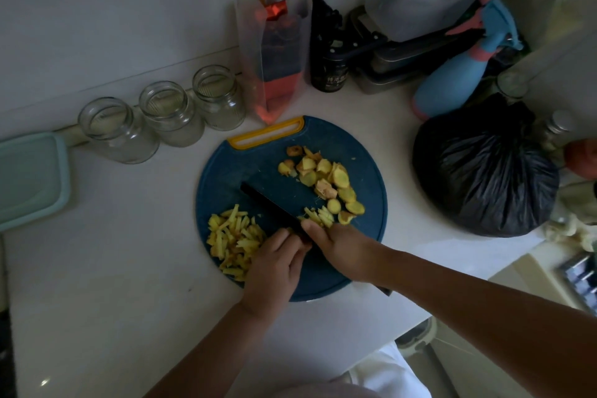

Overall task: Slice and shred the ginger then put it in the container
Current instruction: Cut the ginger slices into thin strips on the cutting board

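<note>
Head camera view: right hand [342, 249] gripped a black knife [271, 207] on a blue cutting board [252, 165] on the tabletop [129, 268]. Left hand [277, 268] curled beside the blade; whether it held anything could not be told. Ginger slices [326, 178] lay right of the blade, ginger shreds [232, 236] left.

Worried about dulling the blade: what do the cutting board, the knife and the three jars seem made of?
Cutting board: probably plastic, matte dark blue with a moulded yellow handle rim. Knife: black matte blade, coated steel or ceramic, cannot tell. Jars: clear glass, see-through, glossy.
</note>
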